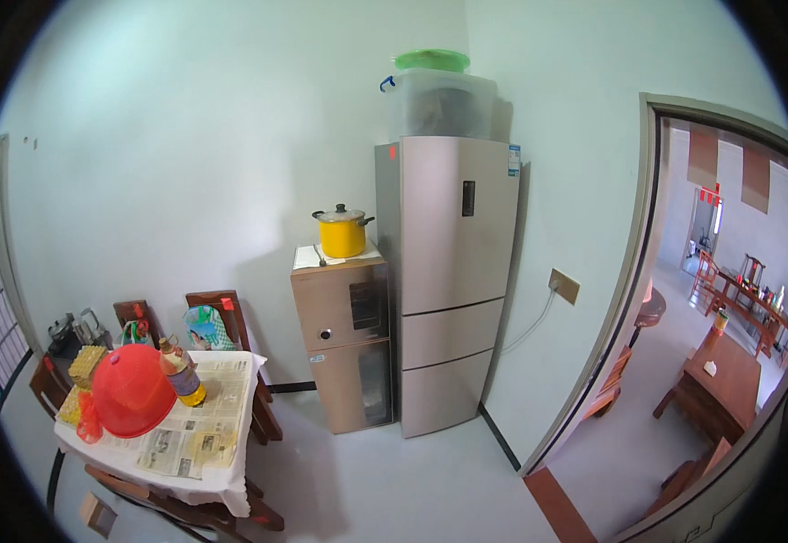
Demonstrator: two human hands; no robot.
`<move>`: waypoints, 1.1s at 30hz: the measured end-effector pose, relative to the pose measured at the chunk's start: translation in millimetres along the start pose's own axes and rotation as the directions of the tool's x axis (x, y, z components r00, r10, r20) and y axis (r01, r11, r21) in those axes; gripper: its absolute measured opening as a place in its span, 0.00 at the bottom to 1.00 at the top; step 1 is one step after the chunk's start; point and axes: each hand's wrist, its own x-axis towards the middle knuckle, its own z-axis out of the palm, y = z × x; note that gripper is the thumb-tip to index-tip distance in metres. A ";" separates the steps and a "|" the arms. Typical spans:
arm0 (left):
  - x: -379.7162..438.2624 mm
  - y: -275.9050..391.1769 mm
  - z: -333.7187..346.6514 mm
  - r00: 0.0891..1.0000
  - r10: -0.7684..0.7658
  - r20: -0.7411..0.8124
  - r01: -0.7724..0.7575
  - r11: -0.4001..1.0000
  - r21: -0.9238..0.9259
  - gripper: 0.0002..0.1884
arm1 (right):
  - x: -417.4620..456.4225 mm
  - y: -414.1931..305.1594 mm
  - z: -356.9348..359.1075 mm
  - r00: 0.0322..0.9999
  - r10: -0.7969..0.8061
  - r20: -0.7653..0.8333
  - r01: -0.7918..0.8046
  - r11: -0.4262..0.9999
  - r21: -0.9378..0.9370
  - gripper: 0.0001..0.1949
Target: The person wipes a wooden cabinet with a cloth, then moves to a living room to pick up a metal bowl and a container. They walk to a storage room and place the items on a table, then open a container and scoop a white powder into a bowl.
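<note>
Neither of my hands is in view. Before me a three-door refrigerator (458,231) stands near the room's corner, with a translucent plastic storage box (404,112) and a green plastic basin (433,61) on top. Left of it is a two-door cabinet (340,387) with a dark glass panel in each door. A yellow stockpot (342,237) with a lid sits on the cabinet. At the lower left, a table with a white tablecloth (231,492) and newspapers (221,390) bears a red dome-shaped cover (135,390) and a bottle of yellow oil (182,373).
Wooden chairs (268,414) surround the table. A small wooden stool (97,514) is on the floor. Egg trays (86,366) are behind the red cover. At right, a doorway (646,271) opens onto a room with a wooden table (723,373). A cord runs from a wall socket (564,286).
</note>
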 end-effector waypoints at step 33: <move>258.0 162.6 -68.1 0.865 -0.403 0.301 0.426 0.905 -0.014 0.20 | 126.4 30.1 92.5 0.995 -0.013 -0.095 -0.042 0.839 -0.543 0.18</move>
